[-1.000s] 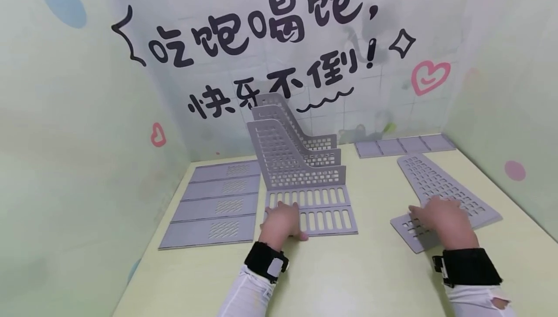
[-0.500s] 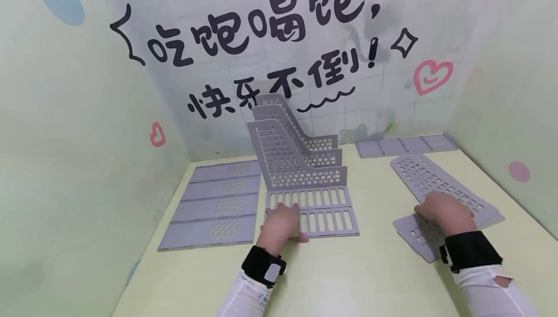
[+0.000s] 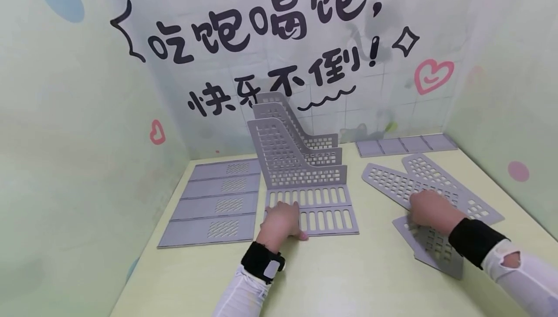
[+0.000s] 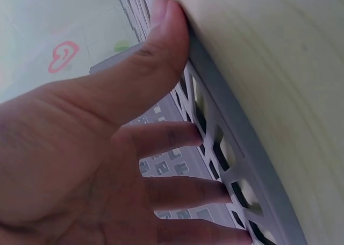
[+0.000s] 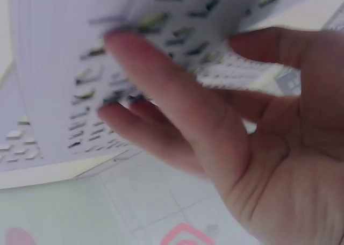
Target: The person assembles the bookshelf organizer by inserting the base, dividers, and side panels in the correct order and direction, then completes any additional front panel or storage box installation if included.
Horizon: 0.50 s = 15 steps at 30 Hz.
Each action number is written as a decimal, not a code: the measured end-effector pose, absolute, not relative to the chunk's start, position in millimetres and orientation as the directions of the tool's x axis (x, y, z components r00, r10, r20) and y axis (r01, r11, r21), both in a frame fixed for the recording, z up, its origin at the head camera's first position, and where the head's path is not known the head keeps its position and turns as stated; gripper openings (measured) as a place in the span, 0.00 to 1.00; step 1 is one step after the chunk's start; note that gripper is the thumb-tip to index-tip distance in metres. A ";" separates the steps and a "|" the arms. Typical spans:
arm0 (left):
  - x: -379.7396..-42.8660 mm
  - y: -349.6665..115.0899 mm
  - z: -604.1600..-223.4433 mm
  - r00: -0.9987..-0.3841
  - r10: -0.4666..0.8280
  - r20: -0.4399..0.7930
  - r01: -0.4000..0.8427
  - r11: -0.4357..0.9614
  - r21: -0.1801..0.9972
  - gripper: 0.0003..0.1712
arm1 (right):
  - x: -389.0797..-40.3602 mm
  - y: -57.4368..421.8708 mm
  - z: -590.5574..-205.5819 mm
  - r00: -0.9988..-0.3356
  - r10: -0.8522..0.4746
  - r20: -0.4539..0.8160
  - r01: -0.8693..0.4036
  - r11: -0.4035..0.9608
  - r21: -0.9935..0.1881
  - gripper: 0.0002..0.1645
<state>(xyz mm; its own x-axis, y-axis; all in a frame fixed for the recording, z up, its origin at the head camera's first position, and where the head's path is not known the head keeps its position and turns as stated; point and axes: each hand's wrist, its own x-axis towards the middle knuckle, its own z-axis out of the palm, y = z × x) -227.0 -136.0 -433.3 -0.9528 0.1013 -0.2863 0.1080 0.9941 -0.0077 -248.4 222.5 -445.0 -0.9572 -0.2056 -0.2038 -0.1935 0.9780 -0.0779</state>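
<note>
My left hand (image 3: 283, 225) rests on the grey slotted base panel (image 3: 329, 233), its fingers straight on the slats and its thumb at the front edge, as the left wrist view shows. Standing upright on the far part of that base are 3 perforated side panels (image 3: 261, 159), one behind another. On the right, my right hand (image 3: 433, 210) grips a loose perforated side panel (image 3: 455, 266), which lies turned across another matching side panel (image 3: 490, 213). Both have a tall arm and a low front. The right wrist view is blurred; the fingers lie against the holed face (image 5: 43, 57).
Several flat grey panels (image 3: 196, 232) with slanted slits lie in a column at the left. A row of narrow grey panels (image 3: 368, 150) lies along the back right. Walls (image 3: 56, 176) with printed lettering and hearts enclose the table (image 3: 322, 278).
My right hand has turned the upper side panel counterclockwise and drawn it off the one beneath, so the two now fan apart. The right forearm has swung outward. My left hand has stayed put.
</note>
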 end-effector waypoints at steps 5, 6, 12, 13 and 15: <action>-226.5 -137.7 -433.1 -0.954 0.103 -0.282 0.110 0.994 -0.010 0.63 | -251.8 217.6 -442.9 -0.943 -0.242 -0.227 -0.215 0.967 -0.140 0.19; -226.3 -138.2 -433.4 -0.955 0.104 -0.279 0.110 0.994 -0.008 0.63 | -252.4 216.9 -443.8 -0.943 -0.258 -0.210 -0.230 0.962 -0.148 0.18; -226.8 -138.2 -432.3 -0.955 0.107 -0.278 0.113 0.994 -0.005 0.65 | -261.9 215.2 -445.6 -0.937 -0.273 -0.218 -0.239 0.956 -0.168 0.10; -227.1 -137.6 -431.8 -0.954 0.107 -0.281 0.113 0.994 -0.006 0.65 | -262.5 215.4 -445.0 -0.936 -0.272 -0.222 -0.239 0.957 -0.162 0.10; -227.7 -136.5 -431.3 -0.953 0.108 -0.285 0.116 0.993 -0.011 0.66 | -261.5 216.1 -443.3 -0.936 -0.272 -0.223 -0.241 0.958 -0.156 0.08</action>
<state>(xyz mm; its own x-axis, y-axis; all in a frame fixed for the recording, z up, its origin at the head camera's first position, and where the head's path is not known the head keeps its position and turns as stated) -227.7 -136.5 -431.3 -0.9526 0.1077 -0.2846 0.1155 0.9932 -0.0106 -261.5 216.1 -443.3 -0.9361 -0.2718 -0.2232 -0.2409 0.9579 -0.1560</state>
